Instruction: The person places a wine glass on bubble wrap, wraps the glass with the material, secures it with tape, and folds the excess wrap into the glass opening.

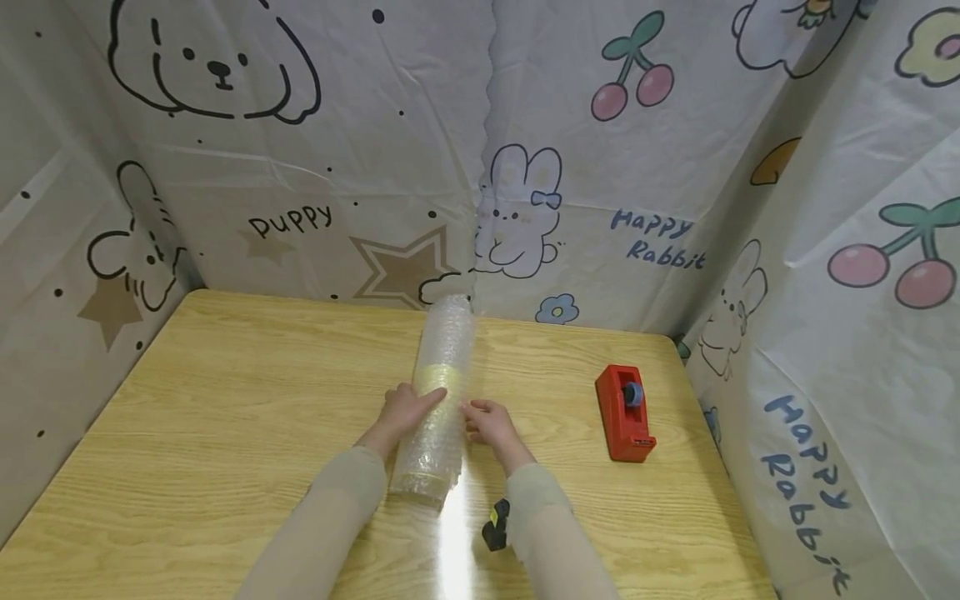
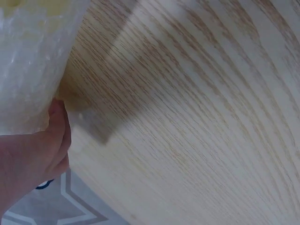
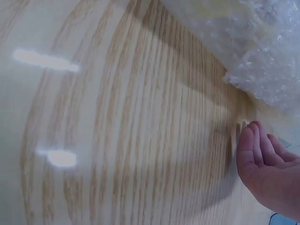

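A long bubble wrap roll (image 1: 431, 450) lies lengthwise on the wooden table, with something yellow showing through its middle. My left hand (image 1: 402, 412) grips its left side, thumb over the top; in the left wrist view the fingers of this hand (image 2: 40, 152) bend around the lower side of the wrap (image 2: 28, 79). On the opposite side, my right hand (image 1: 491, 423) has its fingertips at the roll's right edge. The right wrist view shows that hand (image 3: 269, 164) with loosely bent fingers beside the wrap (image 3: 267, 56); its thumb is hidden there.
A red tape dispenser (image 1: 625, 414) with a bluish roll stands on the right of the table (image 1: 262, 400). Close to my right sleeve lies a small black-and-yellow object (image 1: 496, 527), partly covered. Printed white curtains (image 1: 300, 167) border the back and sides.
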The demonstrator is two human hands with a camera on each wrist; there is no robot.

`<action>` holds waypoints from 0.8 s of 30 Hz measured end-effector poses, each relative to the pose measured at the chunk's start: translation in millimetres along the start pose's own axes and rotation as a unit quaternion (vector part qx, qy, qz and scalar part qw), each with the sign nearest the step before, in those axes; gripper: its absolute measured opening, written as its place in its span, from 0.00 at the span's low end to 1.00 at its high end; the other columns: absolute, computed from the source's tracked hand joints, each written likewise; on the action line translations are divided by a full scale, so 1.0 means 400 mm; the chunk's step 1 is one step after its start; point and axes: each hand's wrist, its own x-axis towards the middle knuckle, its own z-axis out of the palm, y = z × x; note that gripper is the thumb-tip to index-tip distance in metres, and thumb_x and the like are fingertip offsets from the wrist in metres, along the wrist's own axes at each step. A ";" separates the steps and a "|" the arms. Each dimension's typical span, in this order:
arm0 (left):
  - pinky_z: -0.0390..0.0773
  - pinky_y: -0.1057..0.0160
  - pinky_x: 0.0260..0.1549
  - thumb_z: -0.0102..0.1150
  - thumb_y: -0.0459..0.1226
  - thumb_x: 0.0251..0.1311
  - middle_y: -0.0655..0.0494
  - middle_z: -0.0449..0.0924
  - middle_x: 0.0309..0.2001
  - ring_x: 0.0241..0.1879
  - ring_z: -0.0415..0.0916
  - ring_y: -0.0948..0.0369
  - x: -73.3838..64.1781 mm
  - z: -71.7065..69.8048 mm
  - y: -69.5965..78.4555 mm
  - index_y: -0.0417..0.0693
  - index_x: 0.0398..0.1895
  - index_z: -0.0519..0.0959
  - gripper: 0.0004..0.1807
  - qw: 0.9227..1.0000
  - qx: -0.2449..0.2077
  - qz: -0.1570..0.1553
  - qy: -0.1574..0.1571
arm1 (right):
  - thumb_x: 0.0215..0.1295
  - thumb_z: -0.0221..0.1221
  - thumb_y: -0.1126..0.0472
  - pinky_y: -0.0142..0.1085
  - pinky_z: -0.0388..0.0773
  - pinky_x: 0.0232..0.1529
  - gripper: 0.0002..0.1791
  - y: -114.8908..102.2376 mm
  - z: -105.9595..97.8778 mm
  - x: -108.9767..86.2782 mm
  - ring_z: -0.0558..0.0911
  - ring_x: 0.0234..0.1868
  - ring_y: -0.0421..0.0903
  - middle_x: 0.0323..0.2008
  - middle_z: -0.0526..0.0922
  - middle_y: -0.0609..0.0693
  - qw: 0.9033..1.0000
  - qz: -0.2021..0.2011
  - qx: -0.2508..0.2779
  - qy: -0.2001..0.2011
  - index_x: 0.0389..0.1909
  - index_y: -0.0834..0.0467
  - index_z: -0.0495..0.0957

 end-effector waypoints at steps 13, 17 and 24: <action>0.65 0.44 0.60 0.46 0.57 0.61 0.25 0.61 0.60 0.61 0.63 0.36 0.002 0.019 -0.004 0.25 0.63 0.52 0.45 0.998 -0.062 -0.007 0.016 | 0.65 0.52 0.43 0.34 0.78 0.42 0.30 -0.006 -0.012 0.000 0.78 0.36 0.42 0.38 0.81 0.53 0.999 0.014 -0.046 -0.002 0.51 0.67 0.76; 0.64 0.45 0.61 0.50 0.61 0.57 0.28 0.60 0.62 0.62 0.61 0.38 0.003 0.027 0.002 0.28 0.64 0.51 0.49 0.998 -0.061 -0.015 0.011 | 0.65 0.52 0.42 0.37 0.78 0.46 0.31 -0.004 -0.014 0.001 0.80 0.40 0.44 0.44 0.81 0.57 0.999 0.019 -0.045 -0.004 0.51 0.67 0.76; 0.64 0.44 0.61 0.53 0.59 0.56 0.27 0.59 0.62 0.62 0.61 0.37 0.000 0.031 0.009 0.25 0.64 0.52 0.50 0.998 -0.065 -0.011 0.010 | 0.64 0.53 0.42 0.35 0.79 0.42 0.30 0.003 -0.019 0.004 0.78 0.33 0.39 0.33 0.80 0.47 0.999 0.022 -0.017 -0.018 0.49 0.67 0.77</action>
